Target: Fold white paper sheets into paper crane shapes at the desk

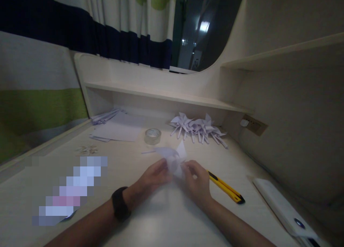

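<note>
Between my two hands is a white paper pinwheel (174,161), blurred by motion, its folded blades pointing up and left. My left hand (157,173), with a black band on the wrist, grips its left side, fingers closed. On the other side my right hand (195,177) pinches the paper near its middle. A thin white paper stick (148,152) lies just beyond my left hand. To the right of my right hand rests a yellow utility knife (227,187). A roll of clear tape (152,136) sits behind the pinwheel.
Several finished paper pinwheels (199,127) are heaped at the back right. White paper sheets (120,127) lie at the back left, near a scatter of small pieces (87,150). A pixelated area covers the left. A white box-like object (282,207) lies at right.
</note>
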The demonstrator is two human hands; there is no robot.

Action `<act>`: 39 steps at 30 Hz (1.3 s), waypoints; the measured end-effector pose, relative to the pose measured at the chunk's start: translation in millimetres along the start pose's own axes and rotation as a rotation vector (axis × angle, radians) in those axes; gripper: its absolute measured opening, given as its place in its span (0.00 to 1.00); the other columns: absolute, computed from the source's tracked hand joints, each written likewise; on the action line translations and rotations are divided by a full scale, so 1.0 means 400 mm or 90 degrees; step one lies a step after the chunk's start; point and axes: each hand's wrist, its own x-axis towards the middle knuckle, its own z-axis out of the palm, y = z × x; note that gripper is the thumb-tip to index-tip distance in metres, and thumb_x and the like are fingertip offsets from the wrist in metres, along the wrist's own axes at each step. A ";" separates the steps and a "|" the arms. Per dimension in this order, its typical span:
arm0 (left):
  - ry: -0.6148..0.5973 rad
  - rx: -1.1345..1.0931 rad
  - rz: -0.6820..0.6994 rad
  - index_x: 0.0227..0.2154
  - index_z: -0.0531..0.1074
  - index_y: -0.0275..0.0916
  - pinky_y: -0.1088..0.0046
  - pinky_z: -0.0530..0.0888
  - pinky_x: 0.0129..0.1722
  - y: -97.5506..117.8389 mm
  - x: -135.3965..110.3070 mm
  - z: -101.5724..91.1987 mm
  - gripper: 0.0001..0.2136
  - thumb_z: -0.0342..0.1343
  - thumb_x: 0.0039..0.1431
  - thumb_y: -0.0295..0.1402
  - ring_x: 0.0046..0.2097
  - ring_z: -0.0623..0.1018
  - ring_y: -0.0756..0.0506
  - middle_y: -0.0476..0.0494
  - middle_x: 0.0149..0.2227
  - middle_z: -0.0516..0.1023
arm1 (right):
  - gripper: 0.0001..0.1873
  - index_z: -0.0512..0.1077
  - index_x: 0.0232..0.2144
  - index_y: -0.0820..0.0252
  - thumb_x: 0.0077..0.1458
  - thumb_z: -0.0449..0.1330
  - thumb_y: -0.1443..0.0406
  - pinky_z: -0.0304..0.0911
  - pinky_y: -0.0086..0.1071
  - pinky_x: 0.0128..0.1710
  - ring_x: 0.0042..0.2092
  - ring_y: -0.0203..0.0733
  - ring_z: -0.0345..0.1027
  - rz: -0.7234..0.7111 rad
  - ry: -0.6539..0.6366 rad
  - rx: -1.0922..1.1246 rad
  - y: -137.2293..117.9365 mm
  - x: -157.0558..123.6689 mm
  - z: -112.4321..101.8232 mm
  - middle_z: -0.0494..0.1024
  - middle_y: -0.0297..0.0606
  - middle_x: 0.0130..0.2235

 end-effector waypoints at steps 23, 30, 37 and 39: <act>0.167 0.106 -0.028 0.41 0.74 0.35 0.68 0.71 0.40 0.006 -0.005 -0.007 0.14 0.59 0.50 0.32 0.40 0.76 0.42 0.41 0.40 0.77 | 0.09 0.69 0.28 0.60 0.59 0.53 0.66 0.56 0.28 0.26 0.25 0.34 0.63 -0.167 -0.056 -0.168 0.015 -0.006 -0.003 0.70 0.35 0.24; 0.117 0.169 0.015 0.46 0.73 0.35 0.68 0.71 0.44 0.029 -0.012 0.008 0.17 0.59 0.51 0.30 0.43 0.76 0.41 0.42 0.43 0.78 | 0.09 0.69 0.27 0.60 0.59 0.53 0.66 0.55 0.29 0.28 0.27 0.36 0.64 -0.175 -0.072 -0.200 0.021 -0.009 0.000 0.71 0.36 0.25; 0.100 0.176 0.030 0.49 0.72 0.36 0.65 0.69 0.50 0.026 -0.013 0.011 0.19 0.59 0.53 0.31 0.48 0.75 0.40 0.40 0.49 0.76 | 0.10 0.70 0.27 0.61 0.59 0.52 0.66 0.54 0.29 0.28 0.27 0.35 0.65 -0.171 -0.100 -0.242 0.020 -0.009 -0.002 0.72 0.36 0.26; 0.089 0.161 0.029 0.50 0.71 0.36 0.64 0.69 0.51 0.028 -0.013 0.013 0.20 0.59 0.54 0.31 0.49 0.75 0.40 0.40 0.50 0.76 | 0.10 0.70 0.27 0.60 0.59 0.52 0.65 0.54 0.29 0.28 0.27 0.35 0.66 -0.170 -0.111 -0.247 0.019 -0.010 -0.002 0.72 0.36 0.25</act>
